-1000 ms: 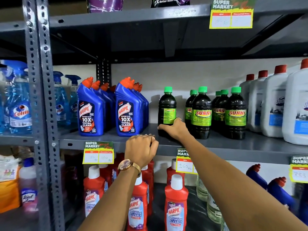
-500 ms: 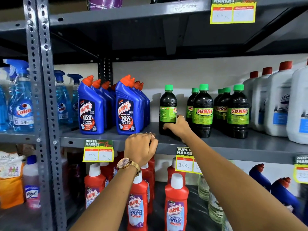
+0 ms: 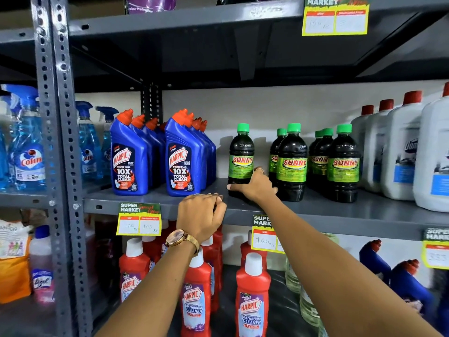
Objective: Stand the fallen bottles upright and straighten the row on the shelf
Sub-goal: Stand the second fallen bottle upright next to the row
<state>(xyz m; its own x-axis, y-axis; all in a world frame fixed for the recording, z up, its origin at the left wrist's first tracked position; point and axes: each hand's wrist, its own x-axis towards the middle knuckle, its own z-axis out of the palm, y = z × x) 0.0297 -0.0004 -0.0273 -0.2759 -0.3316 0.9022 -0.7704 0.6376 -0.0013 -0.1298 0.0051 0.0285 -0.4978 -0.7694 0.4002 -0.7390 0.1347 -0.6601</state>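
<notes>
Head view: the right hand (image 3: 255,186) wraps the base of the lone Sunny bottle (image 3: 241,159), upright on the shelf (image 3: 340,210), likely to slide it toward the row (image 3: 318,161) beyond. Left hand (image 3: 202,218), curled and empty, braces on the shelf's edge.

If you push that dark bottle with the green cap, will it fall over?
It might. The Sunny bottle is tall and narrow, so a shove up high could tip it. The right hand holds it low near the base, which should slide it instead. It looks full of dark liquid, so probably fairly heavy.
</notes>
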